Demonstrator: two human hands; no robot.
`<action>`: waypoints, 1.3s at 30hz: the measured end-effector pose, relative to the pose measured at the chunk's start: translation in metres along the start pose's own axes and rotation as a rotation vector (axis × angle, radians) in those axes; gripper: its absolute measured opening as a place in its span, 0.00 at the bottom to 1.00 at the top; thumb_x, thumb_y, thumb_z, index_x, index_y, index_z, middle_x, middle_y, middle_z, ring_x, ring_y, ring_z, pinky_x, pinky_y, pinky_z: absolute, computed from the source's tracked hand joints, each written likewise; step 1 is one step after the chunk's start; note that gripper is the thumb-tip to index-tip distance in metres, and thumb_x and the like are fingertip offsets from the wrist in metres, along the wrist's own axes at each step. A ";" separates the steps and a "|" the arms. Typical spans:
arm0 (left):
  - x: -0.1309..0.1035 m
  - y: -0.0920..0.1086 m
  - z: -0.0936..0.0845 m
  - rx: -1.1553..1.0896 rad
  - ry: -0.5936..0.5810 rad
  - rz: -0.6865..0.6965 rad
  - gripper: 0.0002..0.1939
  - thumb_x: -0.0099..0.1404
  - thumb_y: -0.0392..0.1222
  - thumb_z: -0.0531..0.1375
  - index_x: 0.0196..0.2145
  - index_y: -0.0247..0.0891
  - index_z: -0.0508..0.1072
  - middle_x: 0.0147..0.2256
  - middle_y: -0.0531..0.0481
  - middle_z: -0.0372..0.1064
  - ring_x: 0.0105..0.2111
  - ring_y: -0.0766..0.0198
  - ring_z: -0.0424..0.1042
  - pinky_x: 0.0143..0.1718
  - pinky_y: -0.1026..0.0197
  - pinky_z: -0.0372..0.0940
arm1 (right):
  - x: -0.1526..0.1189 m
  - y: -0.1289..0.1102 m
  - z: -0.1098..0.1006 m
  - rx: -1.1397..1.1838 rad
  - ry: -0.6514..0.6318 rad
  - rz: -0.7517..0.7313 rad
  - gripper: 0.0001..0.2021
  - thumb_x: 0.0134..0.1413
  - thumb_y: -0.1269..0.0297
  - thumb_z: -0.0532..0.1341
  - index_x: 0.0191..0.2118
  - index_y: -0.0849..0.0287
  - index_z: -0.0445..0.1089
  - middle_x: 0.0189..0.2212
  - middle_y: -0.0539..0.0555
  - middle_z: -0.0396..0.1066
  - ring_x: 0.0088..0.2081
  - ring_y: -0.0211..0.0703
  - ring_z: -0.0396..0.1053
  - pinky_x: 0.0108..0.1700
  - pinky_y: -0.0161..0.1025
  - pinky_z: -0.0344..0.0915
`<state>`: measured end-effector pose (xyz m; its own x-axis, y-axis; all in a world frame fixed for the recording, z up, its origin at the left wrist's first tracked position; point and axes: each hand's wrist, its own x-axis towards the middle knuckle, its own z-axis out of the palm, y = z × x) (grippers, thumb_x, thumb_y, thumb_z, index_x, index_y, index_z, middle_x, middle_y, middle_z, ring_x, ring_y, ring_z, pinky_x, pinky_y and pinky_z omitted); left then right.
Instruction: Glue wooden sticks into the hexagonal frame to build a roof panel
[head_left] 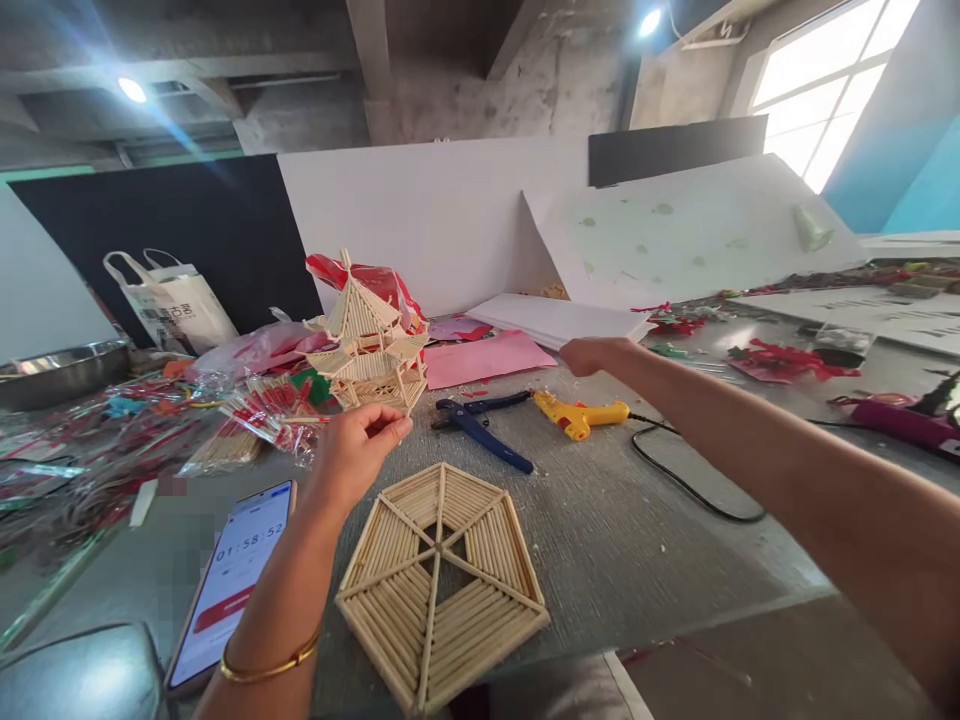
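Note:
A small pagoda model [365,350] built from thin wooden sticks, with a pointed roof above a wider tier, stands upright left of the middle. My left hand [364,445] is closed in a pinch at its lower front corner. Closer to me lies a polygonal stick panel [480,625], with ribs meeting at its centre and gaps around the hub. My right hand [594,354] stretches forward above the table, near the white boards [559,315] and the yellow glue gun [579,414]. Its fingers point down and away, hidden behind the hand.
Dark blue cutters [487,438] lie beside the glue gun, whose black cord [694,490] loops rightward. At left are a phone [244,575] showing a timer, wrapped stick bundles [270,415] and a metal bowl [67,375]. Pink paper [487,358] lies behind; red scraps [795,360] lie right.

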<state>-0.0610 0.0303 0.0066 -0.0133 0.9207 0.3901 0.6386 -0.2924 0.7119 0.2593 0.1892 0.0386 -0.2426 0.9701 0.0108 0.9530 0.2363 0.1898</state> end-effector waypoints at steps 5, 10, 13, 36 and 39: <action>-0.009 0.020 -0.009 -0.064 0.037 0.047 0.14 0.55 0.52 0.60 0.31 0.38 0.74 0.26 0.52 0.71 0.27 0.64 0.67 0.30 0.63 0.60 | -0.036 -0.053 -0.032 -0.072 -0.136 -0.252 0.09 0.53 0.71 0.56 0.33 0.71 0.72 0.35 0.63 0.71 0.39 0.43 0.67 0.41 0.38 0.58; -0.029 0.026 -0.013 -0.069 0.043 0.047 0.13 0.56 0.52 0.60 0.31 0.40 0.74 0.29 0.52 0.72 0.29 0.64 0.68 0.32 0.62 0.62 | -0.043 -0.143 -0.020 -0.137 -0.039 -0.626 0.10 0.50 0.72 0.55 0.37 0.66 0.72 0.36 0.62 0.72 0.36 0.45 0.68 0.32 0.37 0.57; -0.048 0.014 -0.020 -0.023 0.034 -0.005 0.13 0.57 0.52 0.59 0.33 0.41 0.74 0.31 0.53 0.73 0.31 0.64 0.69 0.34 0.62 0.62 | -0.046 -0.167 -0.007 -0.103 0.099 -0.615 0.10 0.54 0.72 0.52 0.37 0.66 0.70 0.36 0.62 0.71 0.36 0.45 0.67 0.32 0.37 0.56; -0.068 0.031 0.023 0.308 -0.718 -0.029 0.10 0.55 0.39 0.54 0.27 0.40 0.76 0.28 0.53 0.73 0.27 0.67 0.68 0.29 0.63 0.56 | -0.124 -0.143 0.035 0.195 0.183 -0.667 0.08 0.59 0.65 0.51 0.38 0.63 0.64 0.36 0.56 0.69 0.37 0.41 0.66 0.37 0.37 0.59; -0.068 0.038 0.022 0.379 -0.714 0.005 0.11 0.54 0.37 0.53 0.27 0.40 0.76 0.28 0.52 0.73 0.28 0.66 0.68 0.29 0.63 0.55 | -0.123 -0.143 0.036 0.181 0.192 -0.689 0.09 0.60 0.65 0.50 0.38 0.63 0.64 0.36 0.57 0.68 0.38 0.41 0.66 0.38 0.37 0.60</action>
<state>-0.0194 -0.0383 -0.0058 0.4028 0.9001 -0.1659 0.8567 -0.3069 0.4147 0.1594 0.0382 -0.0247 -0.8089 0.5751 0.1225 0.5838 0.8103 0.0507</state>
